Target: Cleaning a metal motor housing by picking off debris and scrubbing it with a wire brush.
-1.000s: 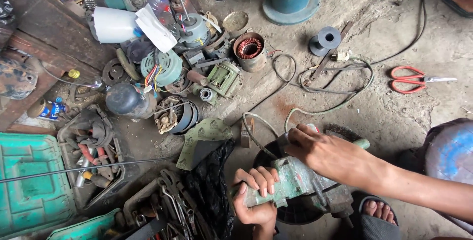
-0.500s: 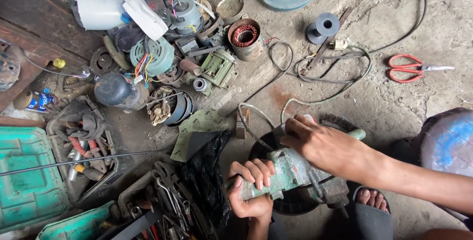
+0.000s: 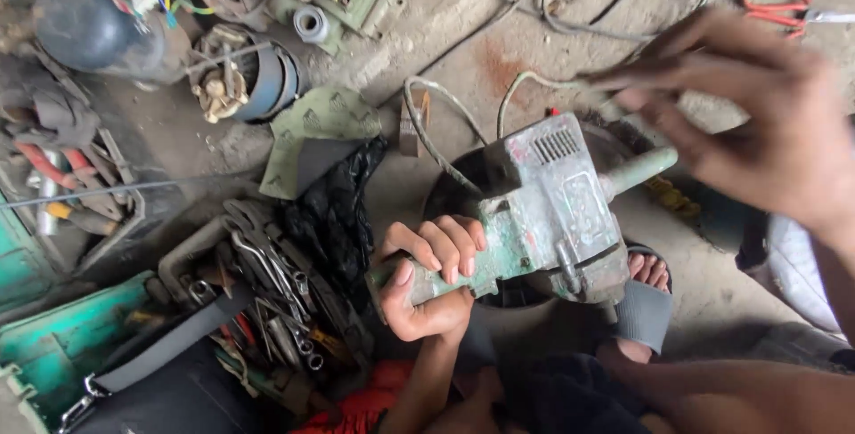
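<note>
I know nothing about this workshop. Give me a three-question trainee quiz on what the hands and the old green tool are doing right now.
1. True or false: the left hand grips the handle of the green power tool.
2. Is the right hand A) clamped on the tool, B) raised above it, blurred, or C) holding the red-handled scissors?
3. Fill in: the wrenches lie in a tray to the ____ of the left hand in the picture.

Key: 1 true. 2 B; whether it holds anything cannot be told. 3 left.
</note>
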